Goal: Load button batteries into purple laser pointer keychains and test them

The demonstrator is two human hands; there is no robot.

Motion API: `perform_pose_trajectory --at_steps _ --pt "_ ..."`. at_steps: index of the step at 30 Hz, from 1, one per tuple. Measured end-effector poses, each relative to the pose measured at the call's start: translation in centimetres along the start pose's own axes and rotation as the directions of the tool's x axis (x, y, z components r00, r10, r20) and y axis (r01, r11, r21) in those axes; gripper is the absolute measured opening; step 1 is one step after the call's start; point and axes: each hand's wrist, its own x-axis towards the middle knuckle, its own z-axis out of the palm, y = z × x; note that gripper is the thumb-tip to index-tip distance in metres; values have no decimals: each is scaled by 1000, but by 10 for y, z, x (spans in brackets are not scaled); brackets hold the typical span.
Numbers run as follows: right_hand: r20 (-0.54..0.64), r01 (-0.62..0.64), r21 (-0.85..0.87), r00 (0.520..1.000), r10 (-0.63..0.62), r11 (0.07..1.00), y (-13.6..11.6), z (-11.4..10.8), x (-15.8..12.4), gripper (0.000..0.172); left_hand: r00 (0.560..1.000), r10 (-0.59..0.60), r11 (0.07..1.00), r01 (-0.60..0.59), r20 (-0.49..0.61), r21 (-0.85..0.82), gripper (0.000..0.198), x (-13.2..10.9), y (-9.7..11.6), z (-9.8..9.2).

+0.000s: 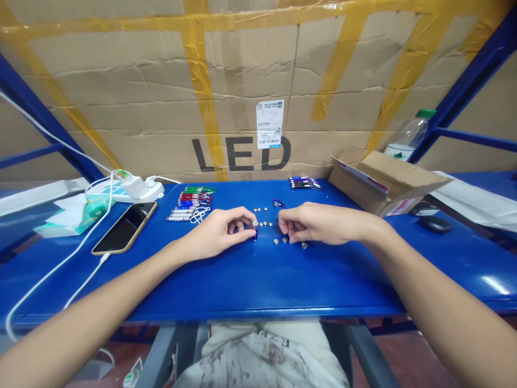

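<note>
My left hand pinches a small dark blue metal tube, a keychain flashlight body by its look, standing upright on the table. Its top end is silvery. Bent and close together, the fingers of my right hand reach down to the tabletop beside a button cell; what lies between those fingertips is hidden. Several more button cells lie in short rows between the hands, and a small metal piece sits under my right hand. Behind them rests a purple-blue carabiner clip.
Finished-looking keychain flashlights lie in a row at the left; several darker ones lie at the back. A phone, power strip and tissue pack occupy the left side. Right: an open carton and black mouse.
</note>
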Motion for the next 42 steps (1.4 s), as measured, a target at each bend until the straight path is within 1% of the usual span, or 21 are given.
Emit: perform_pose_trajectory --at_steps 9,12,14,18,21,25,33,38,42 --pt "-47 -13 -25 999 12 1000 0 -1 -1 9 1000 -9 1000 9 5 -9 29 0 0 2" --pt "-48 -16 -63 999 13 998 -2 -2 -2 17 1000 -8 1000 8 6 -15 29 0 0 2" --pt "-32 -18 -72 999 15 997 -3 -1 -1 20 1000 -8 1000 8 7 -24 28 1 0 2" --pt "-11 -31 -57 999 30 998 -3 3 2 19 1000 -15 996 15 -1 -88 27 1 -2 6" --pt "-19 -29 -44 999 28 999 -3 5 2 20 1000 -22 989 22 -2 -147 29 2 -4 10" --pt "-33 -15 -48 999 14 999 -1 6 2 19 1000 -25 985 25 -1 -173 28 2 -6 12" --pt "-52 -2 -55 999 -1 998 2 9 5 24 1000 -3 990 3 -3 -139 26 2 -4 11" --pt "-62 -15 -62 998 11 998 4 10 6 22 1000 -11 990 10 -6 -137 27 2 -5 12" --pt "-86 -19 -158 996 6 987 4 6 5 14 999 -33 992 28 -41 -122 31 1 -6 11"
